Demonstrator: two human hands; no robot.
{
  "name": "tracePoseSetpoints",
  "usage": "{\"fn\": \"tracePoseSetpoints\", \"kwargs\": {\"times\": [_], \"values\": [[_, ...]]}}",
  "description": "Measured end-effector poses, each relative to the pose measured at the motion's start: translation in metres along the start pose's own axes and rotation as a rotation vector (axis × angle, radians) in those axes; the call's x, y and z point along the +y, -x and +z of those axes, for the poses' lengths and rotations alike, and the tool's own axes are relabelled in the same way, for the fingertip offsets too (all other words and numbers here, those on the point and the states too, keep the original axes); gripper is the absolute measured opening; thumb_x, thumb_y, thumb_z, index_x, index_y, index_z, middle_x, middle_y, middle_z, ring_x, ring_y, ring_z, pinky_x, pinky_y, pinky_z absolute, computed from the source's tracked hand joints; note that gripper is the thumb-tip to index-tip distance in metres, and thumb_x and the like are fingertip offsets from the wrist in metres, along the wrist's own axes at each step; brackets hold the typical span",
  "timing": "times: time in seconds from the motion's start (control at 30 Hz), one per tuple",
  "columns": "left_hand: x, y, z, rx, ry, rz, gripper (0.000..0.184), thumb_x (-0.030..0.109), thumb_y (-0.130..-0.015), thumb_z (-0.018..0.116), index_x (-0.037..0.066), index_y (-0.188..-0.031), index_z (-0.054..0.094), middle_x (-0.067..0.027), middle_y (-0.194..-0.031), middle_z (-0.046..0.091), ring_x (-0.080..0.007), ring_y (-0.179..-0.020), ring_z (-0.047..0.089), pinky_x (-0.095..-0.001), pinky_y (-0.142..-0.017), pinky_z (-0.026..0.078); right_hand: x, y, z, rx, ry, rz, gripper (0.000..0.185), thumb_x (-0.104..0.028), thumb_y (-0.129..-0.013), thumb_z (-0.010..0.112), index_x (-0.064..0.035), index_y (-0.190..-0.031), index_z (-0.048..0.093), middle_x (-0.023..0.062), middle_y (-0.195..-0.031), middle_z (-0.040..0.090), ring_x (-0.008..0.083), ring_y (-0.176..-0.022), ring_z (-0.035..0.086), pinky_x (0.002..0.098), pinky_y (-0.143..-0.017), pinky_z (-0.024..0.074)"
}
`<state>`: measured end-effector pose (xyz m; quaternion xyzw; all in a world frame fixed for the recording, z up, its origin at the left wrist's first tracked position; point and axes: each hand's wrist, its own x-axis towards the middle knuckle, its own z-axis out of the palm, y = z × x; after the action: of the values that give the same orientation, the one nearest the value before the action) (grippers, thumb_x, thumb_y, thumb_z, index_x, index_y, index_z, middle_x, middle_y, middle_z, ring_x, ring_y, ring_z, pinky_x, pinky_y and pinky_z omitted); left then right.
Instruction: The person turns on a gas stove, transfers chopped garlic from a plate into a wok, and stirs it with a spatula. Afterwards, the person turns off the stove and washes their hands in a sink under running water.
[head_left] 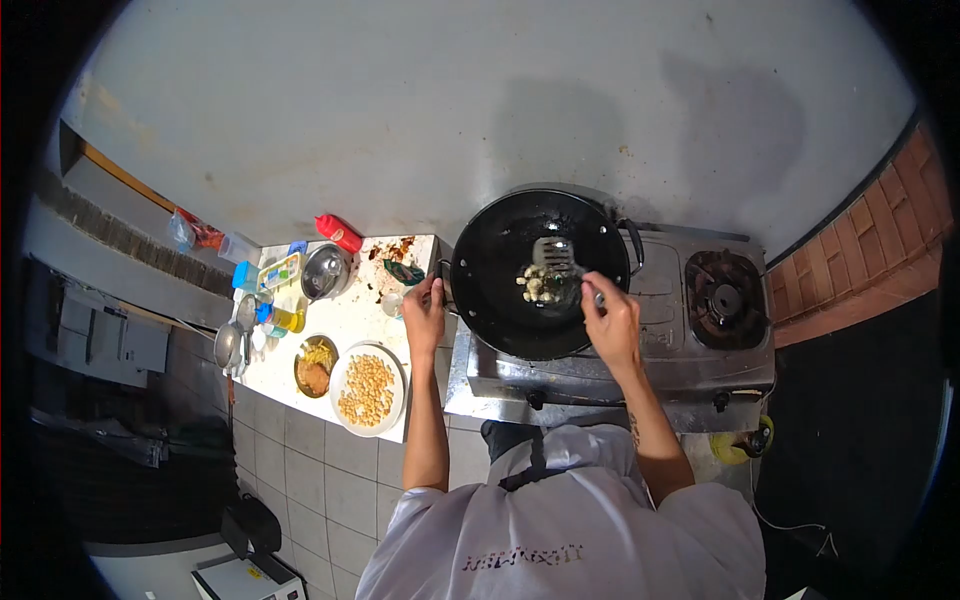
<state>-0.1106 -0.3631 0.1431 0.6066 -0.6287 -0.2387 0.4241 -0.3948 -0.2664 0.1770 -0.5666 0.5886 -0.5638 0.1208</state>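
Observation:
A large black wok (500, 300) rests over the left side of a metal gas stove. My left hand (424, 312) is closed on the wok's left handle. My right hand (611, 318) grips a slotted metal spatula (555, 252), whose head lies inside the wok. Small pale pieces of food (540, 284) sit beside the spatula head, near the wok's centre, on a shiny, wet-looking surface. The wok's right handle (634, 246) is free of my hands.
Right of the wok is a bare burner (723, 298). On the left counter (290, 385) are a plate of chickpea-like pieces (367, 390), a bowl of yellow food (316, 366), a metal bowl (326, 272), a red bottle (339, 233) and a yellow bottle (285, 318).

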Motion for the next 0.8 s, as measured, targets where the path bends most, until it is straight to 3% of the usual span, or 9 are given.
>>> {"fn": "tracePoseSetpoints", "kwargs": {"times": [0.1, 0.17, 0.3, 0.57, 0.8], "values": [[0.007, 0.002, -0.002, 0.015, -0.027, 0.023, 0.038, 0.025, -0.097, 0.059, -0.008, -0.113, 0.065, -0.0174, -0.085, 0.071, -0.0171, -0.076, 0.063, -0.0328, -0.072, 0.051, -0.013, 0.005, -0.004, -0.105, -0.102, 0.018, 0.017, -0.002, -0.087, 0.066, 0.0012, -0.103, 0.066, 0.0167, -0.090, 0.069, 0.0254, -0.070, 0.068, 0.0316, -0.057, 0.0519], [0.009, 0.002, -0.004, -0.026, 0.004, -0.029, 0.039, 0.025, -0.096, 0.060, -0.009, -0.114, 0.064, -0.0233, -0.096, 0.070, -0.0244, -0.087, 0.068, -0.0344, -0.078, 0.051, -0.020, 0.005, -0.012, -0.173, -0.134, -0.108, 0.017, -0.002, -0.087, 0.067, 0.0001, -0.104, 0.066, 0.0143, -0.084, 0.066, 0.0251, -0.069, 0.066, 0.0327, -0.059, 0.0506], [0.002, 0.000, -0.003, -0.037, -0.043, -0.047, 0.040, 0.026, -0.096, 0.059, -0.009, -0.114, 0.064, -0.0237, -0.097, 0.070, -0.0259, -0.090, 0.068, -0.0358, -0.080, 0.051, -0.032, 0.004, -0.042, -0.316, -0.064, -0.102, 0.023, 0.000, -0.084, 0.068, -0.0041, -0.107, 0.068, 0.0137, -0.086, 0.060, 0.0260, -0.074, 0.063, 0.0341, -0.062, 0.0485], [0.016, 0.002, -0.005, -0.050, -0.053, -0.069, 0.041, 0.028, -0.096, 0.058, -0.008, -0.115, 0.064, -0.0249, -0.098, 0.070, -0.0273, -0.091, 0.068, -0.0375, -0.082, 0.050, -0.003, 0.016, -0.105, -0.338, -0.104, 0.012, 0.027, 0.006, -0.084, 0.065, -0.0028, -0.109, 0.070, 0.0123, -0.093, 0.065, 0.0225, -0.081, 0.065, 0.0298, -0.072, 0.0489], [-0.002, -0.001, -0.001, -0.064, 0.030, -0.040, 0.040, 0.025, -0.097, 0.059, -0.009, -0.117, 0.063, -0.0208, -0.093, 0.071, -0.0186, -0.082, 0.065, -0.0328, -0.077, 0.050, 0.030, 0.047, -0.145, -0.210, 0.007, 0.138, 0.033, 0.009, -0.080, 0.067, 0.0016, -0.112, 0.067, 0.0127, -0.096, 0.068, 0.0191, -0.085, 0.064, 0.0276, -0.077, 0.0483]]}}
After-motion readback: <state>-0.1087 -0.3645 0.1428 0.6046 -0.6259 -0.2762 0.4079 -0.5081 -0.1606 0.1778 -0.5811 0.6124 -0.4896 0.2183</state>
